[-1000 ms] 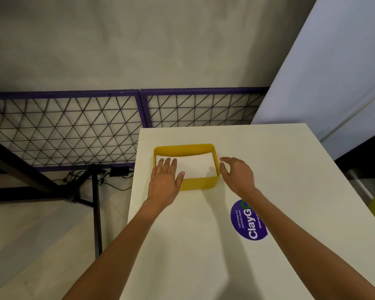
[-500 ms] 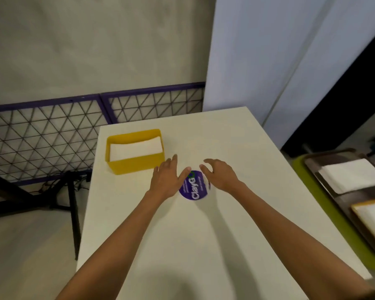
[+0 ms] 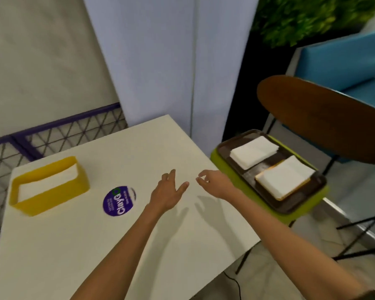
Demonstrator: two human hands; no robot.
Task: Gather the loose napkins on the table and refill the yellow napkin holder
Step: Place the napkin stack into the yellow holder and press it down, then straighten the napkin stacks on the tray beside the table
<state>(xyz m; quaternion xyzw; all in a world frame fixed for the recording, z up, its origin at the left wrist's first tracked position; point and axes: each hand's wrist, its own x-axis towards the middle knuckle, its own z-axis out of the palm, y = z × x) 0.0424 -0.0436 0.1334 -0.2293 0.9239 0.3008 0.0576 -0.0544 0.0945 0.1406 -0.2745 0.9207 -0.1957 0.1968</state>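
- The yellow napkin holder (image 3: 50,199) stands at the far left of the white table (image 3: 117,252), well apart from both hands and to their left.
- Between the holder and the hands a round purple sticker (image 3: 119,201) lies flat on the tabletop, nearer the left hand.
- My read of the left hand (image 3: 167,193): palm down over the table, fingers stretched out and spread, nothing in it.
- The right hand (image 3: 212,182) is just beside it near the table's right edge, fingers loosely curled, thumb near the forefinger. I see nothing held between them.
- The holder contains a white stack of napkins (image 3: 48,184), leaning against its back wall and reaching about to the rim.
- Off the table's right edge a dark brown tray (image 3: 299,205) rests on a lime-green seat (image 3: 243,182).
- The tray carries two more white piles: the far napkin stack (image 3: 253,152) lies directly on it, and the near napkin stack (image 3: 286,178) sits on something with a tan edge that I cannot identify.
- Behind the tray is a brown chair back (image 3: 323,120).
- Half a second ago the hands flanked the sticker, close to the holder; a second ago they were at the holder itself. Now both are right of the sticker, toward the tray.
- The view has swung right, so the whole tray shows and the holder has slid to the left edge of the picture.
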